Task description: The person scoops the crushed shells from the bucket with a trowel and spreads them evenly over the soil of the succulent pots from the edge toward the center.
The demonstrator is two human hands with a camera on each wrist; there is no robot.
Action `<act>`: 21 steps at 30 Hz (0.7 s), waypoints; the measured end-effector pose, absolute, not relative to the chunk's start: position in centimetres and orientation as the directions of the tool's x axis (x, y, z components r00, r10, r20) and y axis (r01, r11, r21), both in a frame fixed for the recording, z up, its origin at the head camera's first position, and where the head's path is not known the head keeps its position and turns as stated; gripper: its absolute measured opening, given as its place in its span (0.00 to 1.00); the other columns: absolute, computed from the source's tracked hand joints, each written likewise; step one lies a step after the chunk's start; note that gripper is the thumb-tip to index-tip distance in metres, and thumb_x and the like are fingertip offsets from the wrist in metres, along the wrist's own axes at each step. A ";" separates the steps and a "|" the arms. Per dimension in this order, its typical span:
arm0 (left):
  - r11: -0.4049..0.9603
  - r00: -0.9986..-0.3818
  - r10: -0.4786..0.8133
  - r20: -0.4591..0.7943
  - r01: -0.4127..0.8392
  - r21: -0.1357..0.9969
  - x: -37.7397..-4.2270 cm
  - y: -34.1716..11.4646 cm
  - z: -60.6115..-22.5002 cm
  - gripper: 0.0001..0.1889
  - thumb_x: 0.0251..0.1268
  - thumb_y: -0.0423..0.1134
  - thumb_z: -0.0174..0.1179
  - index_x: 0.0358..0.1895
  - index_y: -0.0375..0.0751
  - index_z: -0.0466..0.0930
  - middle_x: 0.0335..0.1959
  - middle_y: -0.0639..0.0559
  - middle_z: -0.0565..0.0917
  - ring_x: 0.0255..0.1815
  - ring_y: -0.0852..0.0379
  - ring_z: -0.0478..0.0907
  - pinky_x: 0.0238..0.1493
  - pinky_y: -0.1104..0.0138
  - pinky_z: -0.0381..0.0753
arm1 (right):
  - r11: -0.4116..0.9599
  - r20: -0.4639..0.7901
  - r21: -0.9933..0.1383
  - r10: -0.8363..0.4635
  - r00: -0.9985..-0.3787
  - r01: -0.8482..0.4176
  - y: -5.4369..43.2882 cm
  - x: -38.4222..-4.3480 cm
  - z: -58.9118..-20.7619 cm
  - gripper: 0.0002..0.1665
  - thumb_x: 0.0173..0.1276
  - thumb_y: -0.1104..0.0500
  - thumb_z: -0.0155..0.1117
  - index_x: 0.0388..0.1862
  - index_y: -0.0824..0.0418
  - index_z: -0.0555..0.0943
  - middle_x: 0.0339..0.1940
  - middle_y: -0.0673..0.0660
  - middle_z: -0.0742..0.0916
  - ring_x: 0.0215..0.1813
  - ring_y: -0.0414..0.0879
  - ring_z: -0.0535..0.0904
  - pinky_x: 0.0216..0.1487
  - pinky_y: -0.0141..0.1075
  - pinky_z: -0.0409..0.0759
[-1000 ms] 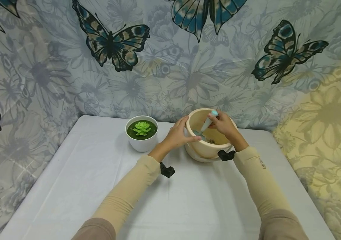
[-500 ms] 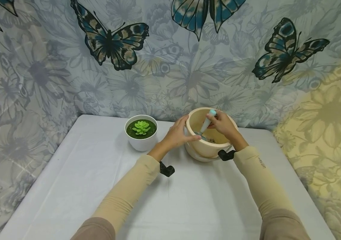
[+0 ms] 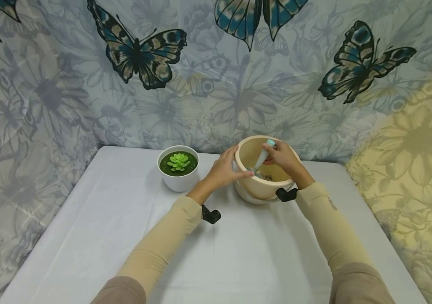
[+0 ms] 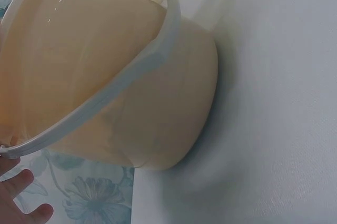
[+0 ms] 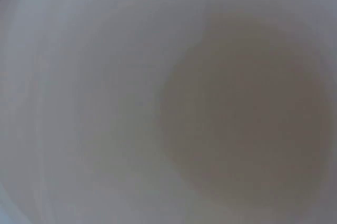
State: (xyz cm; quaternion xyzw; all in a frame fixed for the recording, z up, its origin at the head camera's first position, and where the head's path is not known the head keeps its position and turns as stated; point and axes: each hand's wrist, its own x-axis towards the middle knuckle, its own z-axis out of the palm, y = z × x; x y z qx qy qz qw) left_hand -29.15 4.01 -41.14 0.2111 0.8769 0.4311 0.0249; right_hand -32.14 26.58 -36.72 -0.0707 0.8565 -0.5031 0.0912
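A cream bucket [image 3: 261,193] stands on the white table, its pale handle [image 4: 131,71] hanging down the side in the left wrist view. My left hand [image 3: 221,171] holds the bucket at its left rim, the thumb lying along the front edge. In the left wrist view several fingertips [image 4: 21,181] show beside the handle's end. Over the opening, my right hand [image 3: 285,159] grips a small hand shovel [image 3: 262,158] with a pale blue handle, tilted down into the bucket. The shovel's head is mostly hidden by the near rim. Small dark bits [image 3: 267,177] lie inside the bucket.
A white pot [image 3: 179,182] with a green succulent [image 3: 178,161] stands left of the bucket, close to my left hand. Behind the table [image 3: 125,236] hangs a butterfly-patterned cloth [image 3: 223,105]. The right wrist view holds only a blurred pale surface.
The shovel shifts slightly inside the bucket, and its broad end has sunk further behind the near rim. My left hand keeps its place on the bucket.
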 end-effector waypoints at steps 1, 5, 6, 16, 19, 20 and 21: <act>0.537 -0.909 0.392 0.141 0.350 0.767 -29.1 4.0 -41.1 0.54 0.54 0.64 0.65 0.79 0.52 0.45 0.79 0.50 0.53 0.79 0.49 0.52 0.74 0.43 0.55 | 0.481 -0.091 -0.877 -0.205 -0.975 -0.019 26.5 -32.1 -36.6 0.33 0.79 0.48 0.46 0.62 0.77 0.66 0.49 0.69 0.84 0.37 0.38 0.86 0.47 0.36 0.86; 0.537 -0.911 0.387 0.139 0.345 0.770 -29.1 3.8 -41.3 0.54 0.54 0.65 0.65 0.79 0.51 0.45 0.79 0.50 0.53 0.79 0.49 0.52 0.74 0.42 0.55 | 0.448 -0.133 -0.892 -0.135 -0.982 0.059 26.2 -32.0 -36.4 0.33 0.79 0.48 0.45 0.65 0.78 0.64 0.45 0.64 0.83 0.34 0.36 0.85 0.45 0.34 0.86; 0.540 -0.913 0.384 0.137 0.342 0.769 -29.1 3.7 -41.3 0.55 0.54 0.65 0.65 0.79 0.50 0.45 0.79 0.50 0.53 0.79 0.49 0.52 0.74 0.42 0.55 | 0.438 -0.143 -0.896 -0.119 -0.983 0.077 26.1 -32.0 -36.3 0.33 0.79 0.49 0.45 0.66 0.78 0.64 0.44 0.62 0.82 0.33 0.36 0.84 0.44 0.33 0.86; 0.531 -0.911 0.388 0.141 0.347 0.773 -29.5 3.8 -41.0 0.55 0.52 0.66 0.66 0.79 0.54 0.45 0.79 0.52 0.53 0.79 0.50 0.51 0.75 0.44 0.55 | 0.471 -0.125 -0.879 -0.084 -0.989 0.071 26.3 -32.2 -36.2 0.24 0.80 0.52 0.45 0.54 0.75 0.69 0.35 0.56 0.80 0.30 0.38 0.83 0.41 0.34 0.86; 0.536 -0.912 0.389 0.131 0.340 0.773 -29.5 3.8 -41.1 0.55 0.52 0.66 0.66 0.79 0.54 0.44 0.79 0.51 0.54 0.79 0.50 0.51 0.75 0.44 0.56 | 0.445 -0.129 -0.891 -0.057 -0.990 0.090 26.6 -32.0 -36.1 0.24 0.79 0.50 0.45 0.53 0.73 0.69 0.32 0.52 0.80 0.29 0.38 0.83 0.39 0.32 0.86; 0.535 -0.912 0.389 0.130 0.339 0.774 -29.5 3.8 -41.1 0.55 0.52 0.66 0.67 0.79 0.54 0.44 0.79 0.51 0.54 0.79 0.50 0.51 0.75 0.44 0.56 | 0.435 -0.131 -0.895 -0.048 -0.990 0.097 26.7 -31.8 -36.1 0.25 0.79 0.49 0.46 0.54 0.73 0.69 0.32 0.51 0.80 0.28 0.37 0.82 0.38 0.31 0.86; 0.535 -0.912 0.390 0.129 0.338 0.775 -29.4 3.8 -41.2 0.55 0.52 0.65 0.67 0.79 0.54 0.45 0.79 0.51 0.54 0.80 0.50 0.51 0.75 0.44 0.56 | 0.423 -0.131 -0.901 -0.044 -0.990 0.100 26.7 -31.7 -36.1 0.27 0.79 0.49 0.46 0.56 0.74 0.68 0.31 0.50 0.80 0.28 0.37 0.82 0.38 0.31 0.86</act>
